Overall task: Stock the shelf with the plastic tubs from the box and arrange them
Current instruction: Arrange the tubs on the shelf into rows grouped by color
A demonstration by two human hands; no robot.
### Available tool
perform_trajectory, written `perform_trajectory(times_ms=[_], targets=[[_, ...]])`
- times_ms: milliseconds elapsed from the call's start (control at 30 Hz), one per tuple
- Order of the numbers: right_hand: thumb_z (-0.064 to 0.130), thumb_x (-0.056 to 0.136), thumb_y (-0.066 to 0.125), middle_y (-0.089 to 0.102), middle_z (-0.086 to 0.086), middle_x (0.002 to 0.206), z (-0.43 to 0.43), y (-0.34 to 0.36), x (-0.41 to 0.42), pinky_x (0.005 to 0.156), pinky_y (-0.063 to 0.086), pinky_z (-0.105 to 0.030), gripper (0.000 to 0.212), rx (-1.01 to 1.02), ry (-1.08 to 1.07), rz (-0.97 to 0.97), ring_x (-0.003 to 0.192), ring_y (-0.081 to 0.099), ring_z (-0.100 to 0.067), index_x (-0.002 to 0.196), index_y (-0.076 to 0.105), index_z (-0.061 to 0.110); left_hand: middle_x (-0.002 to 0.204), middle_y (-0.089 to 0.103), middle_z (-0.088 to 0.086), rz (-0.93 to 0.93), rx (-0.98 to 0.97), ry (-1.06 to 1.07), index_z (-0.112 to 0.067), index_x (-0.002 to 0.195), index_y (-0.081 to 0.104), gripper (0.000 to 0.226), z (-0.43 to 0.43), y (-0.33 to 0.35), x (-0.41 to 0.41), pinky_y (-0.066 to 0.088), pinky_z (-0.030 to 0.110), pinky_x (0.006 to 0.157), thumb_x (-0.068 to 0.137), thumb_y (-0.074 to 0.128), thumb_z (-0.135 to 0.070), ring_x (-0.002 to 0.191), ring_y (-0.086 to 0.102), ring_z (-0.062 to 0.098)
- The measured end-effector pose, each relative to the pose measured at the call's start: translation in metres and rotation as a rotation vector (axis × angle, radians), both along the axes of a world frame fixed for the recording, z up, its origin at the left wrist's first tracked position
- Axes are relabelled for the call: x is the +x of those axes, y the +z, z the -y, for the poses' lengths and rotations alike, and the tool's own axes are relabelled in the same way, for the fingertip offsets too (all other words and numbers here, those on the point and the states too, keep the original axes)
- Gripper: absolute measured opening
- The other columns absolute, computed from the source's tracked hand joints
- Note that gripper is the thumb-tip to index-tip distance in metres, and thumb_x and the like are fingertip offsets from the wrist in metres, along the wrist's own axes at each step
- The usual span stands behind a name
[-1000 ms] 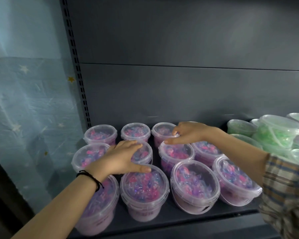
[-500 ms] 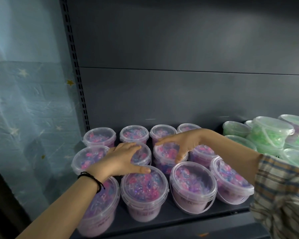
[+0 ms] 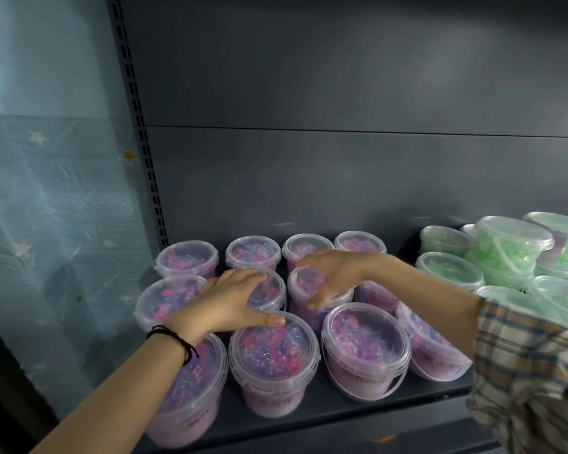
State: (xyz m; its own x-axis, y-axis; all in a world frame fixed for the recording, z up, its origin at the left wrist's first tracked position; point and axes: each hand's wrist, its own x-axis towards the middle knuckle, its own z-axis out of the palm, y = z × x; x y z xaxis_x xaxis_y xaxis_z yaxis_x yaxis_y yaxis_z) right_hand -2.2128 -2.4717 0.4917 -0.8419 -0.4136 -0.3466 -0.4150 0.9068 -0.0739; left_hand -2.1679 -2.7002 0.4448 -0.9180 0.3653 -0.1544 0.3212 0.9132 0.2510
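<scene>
Uniformly upright tubs [image 3: 274, 371], lids [image 3: 366, 335] upward.

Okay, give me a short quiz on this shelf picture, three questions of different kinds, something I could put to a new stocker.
1. True or false: the left hand rests on the lid of a middle-row pink tub.
2. What is stacked at the right end of the shelf? A pink tubs, B green tubs, C blue tubs.
3. How many back-row pink tubs are there?
Key: 1 true; 2 B; 3 four.
</scene>
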Motion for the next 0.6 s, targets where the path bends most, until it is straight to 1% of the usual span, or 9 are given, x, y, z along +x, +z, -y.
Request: perform_trajectory(times_ms=[67, 167, 233, 300, 367, 400, 500, 533, 600], targets=[[0.046, 0.078, 0.076, 0.017, 0.010, 0.159, -0.011, 0.008, -0.001, 0.118, 0.018, -0.033, 0.090, -0.009, 0.074, 0.078, 0.146, 0.015, -0.014, 0.151, 0.024, 0.036, 0.161, 0.007, -0.011, 0.011, -0.011, 0.001, -0.032, 0.153, 0.013, 0.128, -0.001, 0.001, 0.001, 0.009, 0.040, 0.118, 0.045, 0.031, -0.098, 0.147, 0.003, 0.013], [0.034, 0.081, 0.076, 0.007, 0.014, 0.161, -0.024, 0.010, -0.006, 0.117, 0.009, -0.033, 0.086, -0.034, 0.119, 0.163, 0.148, 0.002, -0.009, 0.149, 0.024, 0.043, 0.161, 0.006, -0.011, 0.021, -0.007, 0.005, -0.033, 0.153, 0.012, 0.131, 0.000, 0.003, 0.002, 0.009, 0.040, 0.118, 0.042, 0.029, -0.100, 0.147, 0.003, 0.013], [0.031, 0.081, 0.076, 0.002, 0.015, 0.161, -0.029, 0.008, -0.009, 0.118, 0.007, -0.035, 0.085, -0.065, 0.110, 0.225, 0.148, -0.003, -0.009, 0.148, 0.026, 0.046, 0.160, 0.008, -0.012, 0.022, -0.005, 0.009, -0.033, 0.153, 0.013, 0.135, 0.000, 0.003, 0.002, 0.010, 0.041, 0.118, 0.039, 0.027, -0.102, 0.147, 0.005, 0.013], [0.034, 0.081, 0.076, 0.000, 0.014, 0.161, -0.033, 0.006, -0.009, 0.119, 0.007, -0.038, 0.082, -0.085, 0.090, 0.242, 0.148, -0.005, -0.010, 0.146, 0.027, 0.050, 0.160, 0.009, -0.012, 0.016, -0.006, 0.010, -0.034, 0.153, 0.014, 0.134, 0.000, 0.003, 0.003, 0.011, 0.040, 0.118, 0.038, 0.028, -0.103, 0.146, 0.007, 0.013], [0.046, 0.083, 0.070, 0.004, 0.010, 0.162, -0.033, 0.004, -0.006, 0.119, 0.010, -0.038, 0.075, -0.125, 0.042, 0.177, 0.149, 0.000, -0.013, 0.145, 0.028, 0.050, 0.160, 0.010, -0.012, 0.013, 0.006, 0.012, -0.035, 0.152, 0.015, 0.134, 0.000, 0.003, 0.003, 0.012, 0.039, 0.118, 0.038, 0.028, -0.104, 0.146, 0.009, 0.013], [0.054, 0.084, 0.065, 0.009, 0.007, 0.161, -0.031, 0.002, -0.005, 0.118, 0.013, -0.039, 0.073, -0.132, 0.016, 0.110, 0.148, 0.006, -0.015, 0.147, 0.029, 0.046, 0.160, 0.011, -0.011, 0.013, 0.007, 0.015, -0.035, 0.152, 0.016, 0.135, -0.001, 0.005, 0.003, 0.013, 0.039, 0.118, 0.037, 0.027, -0.105, 0.146, 0.009, 0.014], [0.074, 0.075, 0.058, 0.030, -0.003, 0.152, -0.026, -0.007, -0.006, 0.115, 0.026, -0.043, 0.088, -0.043, -0.023, -0.068, 0.141, 0.027, -0.025, 0.148, 0.031, 0.032, 0.160, 0.013, -0.010, 0.010, -0.041, 0.014, -0.032, 0.152, 0.017, 0.137, -0.007, 0.013, 0.008, 0.013, 0.040, 0.118, 0.036, 0.024, -0.105, 0.146, 0.010, 0.015], [0.077, 0.071, 0.059, 0.035, -0.003, 0.150, -0.025, -0.009, -0.008, 0.113, 0.031, -0.043, 0.092, -0.037, -0.030, -0.073, 0.138, 0.033, -0.026, 0.146, 0.033, 0.030, 0.160, 0.014, -0.010, 0.007, -0.049, 0.013, -0.031, 0.152, 0.018, 0.130, -0.010, 0.016, 0.010, 0.014, 0.040, 0.118, 0.044, 0.029, -0.101, 0.146, 0.010, 0.015], [0.070, 0.071, 0.067, 0.044, -0.002, 0.145, -0.028, -0.008, -0.012, 0.108, 0.038, -0.039, 0.090, -0.082, -0.026, -0.034, 0.130, 0.044, -0.024, 0.144, 0.038, 0.026, 0.159, 0.018, -0.011, -0.020, -0.049, 0.013, -0.029, 0.152, 0.022, 0.105, -0.019, 0.022, 0.016, 0.015, 0.039, 0.119, 0.066, 0.049, -0.084, 0.146, 0.012, 0.013]])
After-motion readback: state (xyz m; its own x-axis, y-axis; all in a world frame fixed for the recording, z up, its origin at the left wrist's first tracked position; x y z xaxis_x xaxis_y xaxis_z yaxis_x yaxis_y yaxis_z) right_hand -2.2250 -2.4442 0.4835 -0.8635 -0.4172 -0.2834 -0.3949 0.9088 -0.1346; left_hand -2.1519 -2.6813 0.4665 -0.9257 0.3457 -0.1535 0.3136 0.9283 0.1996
